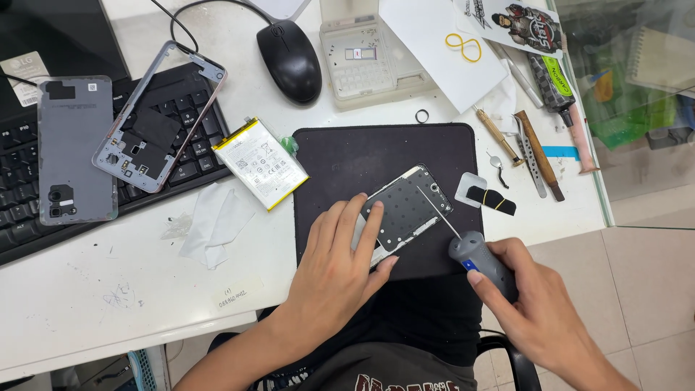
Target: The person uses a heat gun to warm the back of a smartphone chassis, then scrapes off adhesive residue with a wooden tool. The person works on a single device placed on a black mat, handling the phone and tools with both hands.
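An opened phone body [409,210] with a dark inner plate lies tilted on a black work mat [347,156]. My left hand [340,271] presses flat on the phone's near end and holds it down. My right hand [532,311] grips a grey and blue screwdriver [474,257], whose thin shaft reaches to the upper part of the phone. A flat white battery with a yellow edge [260,163] rests just left of the mat.
A grey back cover [74,148] and a phone frame [159,119] lie on a black keyboard [181,170] at left. A black mouse [289,60], a beige parts box [365,61], crumpled tissue [213,221] and hand tools [536,152] surround the mat. The table's right edge drops to the floor.
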